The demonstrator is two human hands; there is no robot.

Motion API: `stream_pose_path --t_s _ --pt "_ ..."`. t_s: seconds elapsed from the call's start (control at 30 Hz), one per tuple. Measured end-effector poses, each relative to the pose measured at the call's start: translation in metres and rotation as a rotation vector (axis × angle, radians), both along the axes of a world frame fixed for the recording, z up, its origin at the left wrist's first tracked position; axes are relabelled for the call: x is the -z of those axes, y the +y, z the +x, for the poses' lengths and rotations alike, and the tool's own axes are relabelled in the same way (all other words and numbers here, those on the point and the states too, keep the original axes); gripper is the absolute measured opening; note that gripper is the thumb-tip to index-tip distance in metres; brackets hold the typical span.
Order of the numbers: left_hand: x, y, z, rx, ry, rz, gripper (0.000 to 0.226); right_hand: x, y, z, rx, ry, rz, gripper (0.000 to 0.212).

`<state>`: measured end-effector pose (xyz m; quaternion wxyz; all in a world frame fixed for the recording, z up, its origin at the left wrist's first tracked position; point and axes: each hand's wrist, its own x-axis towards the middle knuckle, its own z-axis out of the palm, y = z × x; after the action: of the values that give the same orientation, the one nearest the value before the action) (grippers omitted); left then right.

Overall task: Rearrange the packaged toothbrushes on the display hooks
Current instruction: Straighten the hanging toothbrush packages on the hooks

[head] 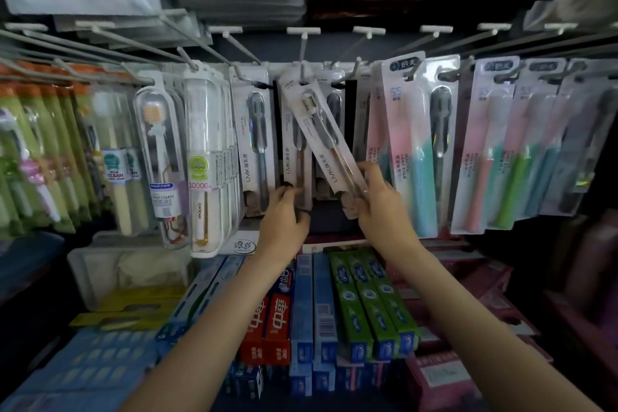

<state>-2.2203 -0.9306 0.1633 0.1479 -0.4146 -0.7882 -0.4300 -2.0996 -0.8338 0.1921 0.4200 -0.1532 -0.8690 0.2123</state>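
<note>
White LMK toothbrush pack (326, 140) hangs tilted (bottom swung right) on its hook (302, 53).

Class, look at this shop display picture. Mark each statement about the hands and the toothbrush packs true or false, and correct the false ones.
1. The right hand holds the tilted LMK toothbrush pack at its lower end. True.
2. The tilted pack hangs straight down. False: it slants, its top to the left of its bottom.
3. The left hand grips the bottom of a hanging LMK pack. True.
4. Green toothpaste boxes hang from the hooks. False: they lie on the shelf below.
</note>
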Motion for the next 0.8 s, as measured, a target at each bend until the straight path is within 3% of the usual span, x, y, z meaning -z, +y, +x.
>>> stream_pose_path --t_s 0.1,0.2,0.33,0.47,0.6,0.8 --pt "0.002 -0.002 0.001 0.004 0.006 0.056 0.042 0.003 -0.001 -0.004 -0.05 -0.004 -0.071 0.044" --pt "-0.002 -0.008 0.004 -0.022 0.004 0.197 0.042 0.007 -0.001 -0.014 -0.059 -0.128 -0.092 0.043" --pt "-0.012 -0.014 0.008 -0.036 0.2 0.325 0.048 -0.002 0.003 -0.034 -0.008 -0.079 -0.133 0.044" --pt "-0.017 0.002 0.0 -0.116 0.399 0.158 0.054 -0.016 0.013 -0.061 0.022 0.01 -0.247 0.046" --pt "-0.021 0.019 -0.008 -0.217 0.437 0.049 0.066 -0.022 0.021 -0.086 0.06 0.0 -0.482 0.06" --pt "-0.017 0.027 -0.026 -0.265 0.513 0.074 0.054 -0.017 0.017 -0.093 0.027 0.103 -0.459 0.035"
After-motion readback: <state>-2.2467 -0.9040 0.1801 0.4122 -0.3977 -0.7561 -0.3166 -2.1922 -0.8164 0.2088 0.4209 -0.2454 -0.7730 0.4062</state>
